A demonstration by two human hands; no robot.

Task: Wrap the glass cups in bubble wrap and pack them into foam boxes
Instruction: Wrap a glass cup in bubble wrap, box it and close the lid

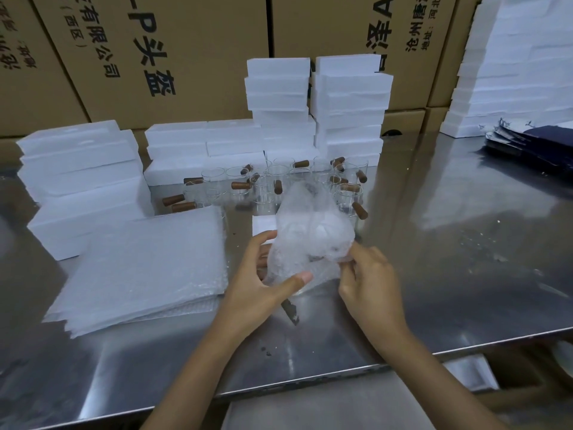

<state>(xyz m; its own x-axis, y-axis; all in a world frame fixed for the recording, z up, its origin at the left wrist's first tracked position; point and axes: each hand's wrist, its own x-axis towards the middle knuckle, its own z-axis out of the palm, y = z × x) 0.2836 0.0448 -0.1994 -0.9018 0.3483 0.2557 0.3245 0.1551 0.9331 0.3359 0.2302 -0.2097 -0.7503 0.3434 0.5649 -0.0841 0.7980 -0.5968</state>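
Bubble wrap bunched around a cup sat between both hands, lifted just above the steel table. The left hand gripped the bundle's lower left side, thumb pressed across its front. The right hand pinched the wrap's lower right edge with its fingertips. A brown handle poked out below the bundle, under the left thumb. Left of the bundle lay a stack of flat bubble wrap sheets. Behind the bundle stood a cluster of glass cups with brown handles, and behind those, stacks of white foam boxes.
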